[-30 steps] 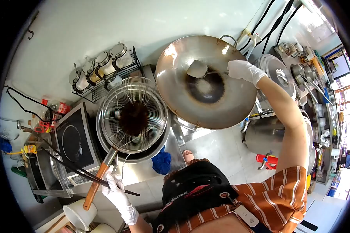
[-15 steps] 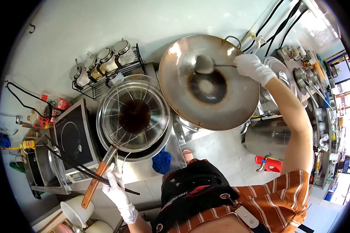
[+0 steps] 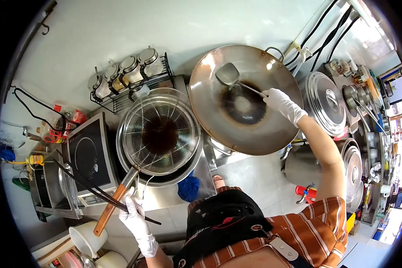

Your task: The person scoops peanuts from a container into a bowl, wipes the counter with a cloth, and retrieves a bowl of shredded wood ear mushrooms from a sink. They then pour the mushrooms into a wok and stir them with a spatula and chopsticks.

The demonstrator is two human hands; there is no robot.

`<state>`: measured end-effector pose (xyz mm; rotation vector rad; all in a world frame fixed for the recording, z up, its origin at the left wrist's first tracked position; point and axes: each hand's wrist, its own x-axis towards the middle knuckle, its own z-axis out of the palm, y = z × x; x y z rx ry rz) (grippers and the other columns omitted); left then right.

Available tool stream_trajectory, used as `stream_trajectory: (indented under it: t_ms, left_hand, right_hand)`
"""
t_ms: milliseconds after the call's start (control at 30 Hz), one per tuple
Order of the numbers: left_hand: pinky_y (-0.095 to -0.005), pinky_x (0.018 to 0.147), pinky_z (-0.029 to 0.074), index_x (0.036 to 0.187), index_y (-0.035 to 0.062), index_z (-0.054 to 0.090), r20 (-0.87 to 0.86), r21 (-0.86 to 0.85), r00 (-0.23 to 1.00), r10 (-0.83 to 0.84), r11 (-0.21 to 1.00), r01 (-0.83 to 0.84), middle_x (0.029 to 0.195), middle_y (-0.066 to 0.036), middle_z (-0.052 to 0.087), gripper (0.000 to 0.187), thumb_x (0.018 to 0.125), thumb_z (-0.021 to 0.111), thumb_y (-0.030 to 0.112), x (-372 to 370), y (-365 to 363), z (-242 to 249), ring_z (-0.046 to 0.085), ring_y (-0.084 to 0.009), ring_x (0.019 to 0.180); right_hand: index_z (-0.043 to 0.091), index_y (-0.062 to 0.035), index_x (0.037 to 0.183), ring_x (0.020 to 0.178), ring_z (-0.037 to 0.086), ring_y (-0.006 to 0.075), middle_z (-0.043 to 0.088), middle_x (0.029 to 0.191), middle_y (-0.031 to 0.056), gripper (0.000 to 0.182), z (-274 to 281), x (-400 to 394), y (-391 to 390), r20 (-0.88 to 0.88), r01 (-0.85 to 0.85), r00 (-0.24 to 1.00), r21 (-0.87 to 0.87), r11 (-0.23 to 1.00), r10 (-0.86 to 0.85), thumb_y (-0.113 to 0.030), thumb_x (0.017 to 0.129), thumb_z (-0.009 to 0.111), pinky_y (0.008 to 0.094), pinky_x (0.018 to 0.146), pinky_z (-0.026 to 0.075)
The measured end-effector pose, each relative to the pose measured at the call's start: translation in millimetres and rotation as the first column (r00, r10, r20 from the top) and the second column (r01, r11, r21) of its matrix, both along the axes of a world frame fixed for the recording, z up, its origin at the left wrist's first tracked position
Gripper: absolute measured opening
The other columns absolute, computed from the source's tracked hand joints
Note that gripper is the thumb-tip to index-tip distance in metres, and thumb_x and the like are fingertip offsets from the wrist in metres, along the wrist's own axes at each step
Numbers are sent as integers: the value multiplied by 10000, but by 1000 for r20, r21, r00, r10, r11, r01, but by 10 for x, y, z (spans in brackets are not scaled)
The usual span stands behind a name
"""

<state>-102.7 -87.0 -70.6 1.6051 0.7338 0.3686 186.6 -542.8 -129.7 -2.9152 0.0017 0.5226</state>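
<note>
Hands, two gloved: right (image 3: pixel 279 103) grips one ladle (image 3: pixel 228 74), left (image 3: pixel 132 213) one strainer (image 3: pixel 161 131).

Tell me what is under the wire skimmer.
Through the wire skimmer mesh, dark liquid shows in a steel basin beneath it. The basin's bottom and anything sunk in the liquid cannot be seen.

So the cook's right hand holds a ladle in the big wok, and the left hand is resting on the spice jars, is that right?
Not quite. The right hand does hold the ladle in the wok, but the head view shows the left hand by the strainer handle, gripping long chopsticks, far from the spice jars.
</note>
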Motion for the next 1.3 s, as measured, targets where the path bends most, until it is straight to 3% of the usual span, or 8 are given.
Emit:
stream_trajectory:
  t_ms: [333,400,467,633,867,1133,1233,1300]
  left_hand:
    - [-165,381,224,1094,-7,615,1,68,996,-91,994,91,640,13,549,278,975,471,199,8,-200,95,329,-2,422]
    - [-165,379,221,1089,-8,617,18,55,995,-100,994,98,637,14,546,277,973,474,199,-10,-182,69,330,-2,421]
    - [-165,377,219,1085,-9,618,34,43,994,-106,994,105,633,16,544,275,972,477,198,-44,-165,46,330,-2,419]
    - [-173,357,205,1082,14,627,26,50,999,-33,998,32,666,10,567,289,963,497,244,-187,-90,-3,326,-9,412]
    - [-174,362,196,1072,19,624,-22,76,999,34,997,-32,665,19,557,283,966,492,246,-312,-24,-13,316,-9,415]
    - [-167,368,214,1072,-4,608,-28,93,999,44,995,-41,673,1,572,271,964,492,216,-361,-7,37,323,-3,423]
    - [-168,370,216,1065,3,610,-32,52,999,39,998,-38,673,2,573,257,966,489,207,-353,-34,9,327,-3,425]
    - [-168,371,217,1060,5,611,-32,48,999,7,999,-5,673,2,573,251,967,486,202,-315,-100,61,330,-3,427]
  right_hand:
    - [605,-161,1168,819,647,313,668,851,157,349,22,101,-189,367,-133,929,213,968,47,-279,847,538,369,755,507]
    - [624,-169,1161,596,628,217,622,662,107,333,728,-136,-107,-102,200,979,294,935,-177,-235,848,530,337,582,522]
    - [626,-148,1178,412,450,96,469,520,2,344,874,-176,-359,-153,99,986,236,967,-64,-213,860,512,260,387,389]
    - [644,-14,804,400,455,134,491,506,46,162,1187,-171,-791,-457,-34,889,6,999,33,-161,798,577,289,387,369]
    - [646,-71,912,421,481,139,511,533,37,166,799,88,-634,-552,-214,830,-180,960,81,-128,777,567,297,402,404]
    - [645,-127,1126,478,502,130,521,571,38,315,362,161,-70,-214,-53,972,197,979,95,-145,824,560,298,453,431]
    - [593,-193,1195,932,634,274,655,1009,150,370,291,180,-85,-15,-167,984,287,943,178,-211,828,551,335,847,470]
    - [593,-205,1195,930,632,286,656,1003,151,373,328,247,-46,114,-213,975,236,948,191,-226,825,554,339,846,475]
